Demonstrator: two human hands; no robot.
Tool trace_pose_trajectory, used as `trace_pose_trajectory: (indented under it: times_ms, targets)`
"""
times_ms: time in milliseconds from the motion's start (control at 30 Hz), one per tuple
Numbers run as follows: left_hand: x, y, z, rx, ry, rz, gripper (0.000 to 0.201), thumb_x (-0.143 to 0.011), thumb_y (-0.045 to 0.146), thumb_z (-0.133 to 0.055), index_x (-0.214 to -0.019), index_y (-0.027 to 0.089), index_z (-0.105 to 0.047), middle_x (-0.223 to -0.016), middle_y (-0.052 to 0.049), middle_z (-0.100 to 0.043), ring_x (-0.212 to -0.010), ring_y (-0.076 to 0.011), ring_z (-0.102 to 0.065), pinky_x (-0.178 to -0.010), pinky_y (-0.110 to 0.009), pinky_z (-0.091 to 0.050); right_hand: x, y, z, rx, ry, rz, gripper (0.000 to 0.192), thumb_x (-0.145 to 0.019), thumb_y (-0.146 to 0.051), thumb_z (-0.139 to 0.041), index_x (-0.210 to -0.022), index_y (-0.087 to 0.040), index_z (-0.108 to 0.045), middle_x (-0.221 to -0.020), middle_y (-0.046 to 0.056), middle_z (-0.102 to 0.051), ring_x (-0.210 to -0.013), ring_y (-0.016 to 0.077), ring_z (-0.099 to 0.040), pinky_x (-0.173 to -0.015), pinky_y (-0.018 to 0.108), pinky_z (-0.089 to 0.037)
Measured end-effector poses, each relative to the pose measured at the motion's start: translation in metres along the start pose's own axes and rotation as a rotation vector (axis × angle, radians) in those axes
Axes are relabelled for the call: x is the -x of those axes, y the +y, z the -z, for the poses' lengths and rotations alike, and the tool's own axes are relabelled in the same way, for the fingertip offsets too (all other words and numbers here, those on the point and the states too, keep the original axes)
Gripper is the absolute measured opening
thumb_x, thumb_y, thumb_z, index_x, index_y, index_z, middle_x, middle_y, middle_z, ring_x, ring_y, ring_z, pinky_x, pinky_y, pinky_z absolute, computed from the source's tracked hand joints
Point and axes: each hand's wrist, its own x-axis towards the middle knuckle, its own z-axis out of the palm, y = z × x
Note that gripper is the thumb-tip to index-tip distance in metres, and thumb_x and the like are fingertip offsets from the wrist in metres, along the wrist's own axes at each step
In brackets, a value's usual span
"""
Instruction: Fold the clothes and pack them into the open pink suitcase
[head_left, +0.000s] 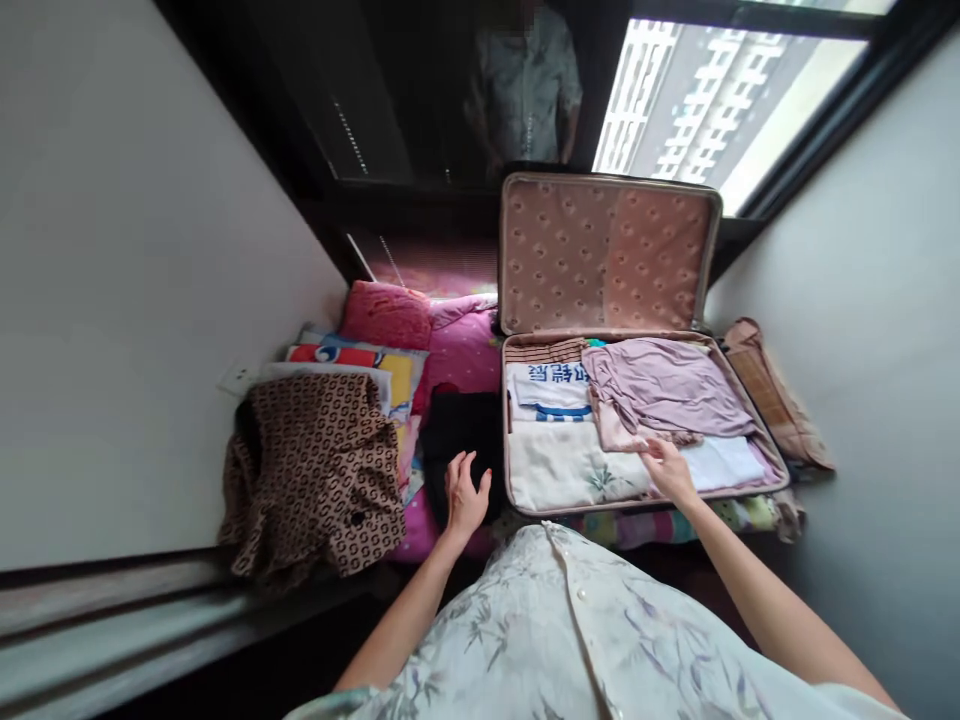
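Right hand (670,470) reaching into an open suitcase (611,255), a person pinches the near edge of a pale pink garment (616,432) between thumb and fingertips. The garment lies inside the case, partly beneath a rumpled lilac garment (667,380). Left hand (468,490), fingers loosely spread and holding nothing visible, is held over a black garment (450,425) just beside the case; whether it touches the cloth cannot be told. Packed at the left of the case are a white shirt with blue characters (551,388) and, nearer the person, a cream garment with a green plant print (551,465); a folded white garment (724,462) lies at the near right. The patterned lid lining stands upright before a dark-framed window (697,100). Farther left, a brown patterned garment (322,460) lies heaped near a red cushion (386,318) and pink bedding (465,350).
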Motion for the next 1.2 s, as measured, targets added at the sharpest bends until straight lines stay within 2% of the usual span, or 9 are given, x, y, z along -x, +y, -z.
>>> trace_pose_trajectory:
  times_ms: [100,233,333,467,567,667,800,1000,1200]
  targets:
    - [-0.024,0.043,-0.012,0.046,-0.043,-0.152,0.038,-0.095,0.033,-0.055,-0.128,0.017,-0.06,-0.132,-0.017,-0.058,-0.128,-0.031,-0.055,-0.112,-0.05,-0.045,-0.007,0.043,0.041,0.088,0.091,-0.151,0.04,-0.075,-0.033,-0.058,-0.108,-0.015,-0.071,-0.105,0.015,-0.073,-0.088,0.0242,-0.071,-0.086,0.039,-0.057]
    - [-0.038,0.089,-0.039,0.059,-0.103,-0.211,0.034,-0.092,0.033,-0.056,-0.121,0.017,-0.064,-0.125,-0.016,-0.061,-0.121,-0.0309,-0.059,-0.107,-0.049,-0.049,-0.044,0.086,0.086,0.155,0.149,-0.219,0.045,-0.076,-0.033,-0.057,-0.114,-0.013,-0.07,-0.108,0.017,-0.073,-0.088,0.0251,-0.071,-0.089,0.04,-0.055]
    - [-0.028,0.117,-0.066,0.065,-0.127,-0.209,0.032,-0.092,0.032,-0.056,-0.118,0.016,-0.065,-0.122,-0.016,-0.062,-0.119,-0.0304,-0.061,-0.105,-0.049,-0.05,-0.083,0.111,0.11,0.152,0.148,-0.189,0.052,-0.074,-0.03,-0.059,-0.121,-0.01,-0.068,-0.112,0.018,-0.071,-0.096,0.0277,-0.069,-0.096,0.042,-0.052]
    - [-0.014,0.156,-0.1,0.048,-0.222,-0.205,0.032,-0.089,0.03,-0.06,-0.117,0.017,-0.065,-0.12,-0.015,-0.063,-0.117,-0.03,-0.062,-0.105,-0.05,-0.05,-0.13,0.125,0.128,0.298,0.034,-0.002,0.07,-0.072,-0.031,-0.066,-0.139,-0.013,-0.058,-0.13,0.019,-0.063,-0.123,0.0337,-0.057,-0.107,0.045,-0.044]
    - [-0.01,0.187,-0.118,0.042,-0.305,-0.209,0.032,-0.087,0.028,-0.061,-0.117,0.018,-0.066,-0.119,-0.014,-0.063,-0.115,-0.0287,-0.062,-0.104,-0.048,-0.051,-0.152,0.112,0.126,0.439,-0.183,0.085,0.092,-0.069,-0.039,-0.074,-0.154,-0.022,-0.044,-0.149,0.019,-0.047,-0.137,0.0392,-0.045,-0.107,0.052,-0.041]
    - [-0.008,0.212,-0.127,0.05,-0.359,-0.199,0.03,-0.087,0.026,-0.06,-0.116,0.017,-0.066,-0.117,-0.013,-0.064,-0.112,-0.0267,-0.064,-0.101,-0.045,-0.053,-0.164,0.082,0.108,0.538,-0.374,0.221,0.102,-0.069,-0.043,-0.078,-0.159,-0.026,-0.035,-0.16,0.021,-0.033,-0.144,0.0431,-0.033,-0.107,0.057,-0.037]
    - [0.001,0.226,-0.126,0.068,-0.377,-0.132,0.027,-0.088,0.025,-0.06,-0.113,0.017,-0.068,-0.113,-0.012,-0.066,-0.106,-0.0244,-0.066,-0.097,-0.042,-0.054,-0.175,0.046,0.077,0.628,-0.509,0.488,0.106,-0.067,-0.04,-0.081,-0.16,-0.028,-0.033,-0.164,0.021,-0.027,-0.145,0.0426,-0.029,-0.109,0.055,-0.033]
    - [0.023,0.213,-0.107,0.067,-0.358,0.061,0.027,-0.089,0.032,-0.059,-0.11,0.018,-0.07,-0.11,-0.011,-0.069,-0.097,-0.0225,-0.07,-0.086,-0.038,-0.058,-0.209,0.034,0.061,0.698,-0.518,0.61,0.059,-0.076,-0.02,-0.066,-0.134,-0.021,-0.061,-0.14,0.019,-0.051,-0.124,0.0354,-0.047,-0.1,0.046,-0.04]
    - [0.027,0.21,-0.103,0.087,-0.344,0.177,0.028,-0.088,0.034,-0.058,-0.106,0.018,-0.071,-0.108,-0.011,-0.071,-0.093,-0.0222,-0.072,-0.079,-0.036,-0.059,-0.224,0.014,0.048,0.644,-0.403,0.596,0.091,-0.075,-0.012,-0.066,-0.159,-0.027,-0.035,-0.152,0.02,-0.043,-0.136,0.0409,-0.039,-0.107,0.05,-0.036]
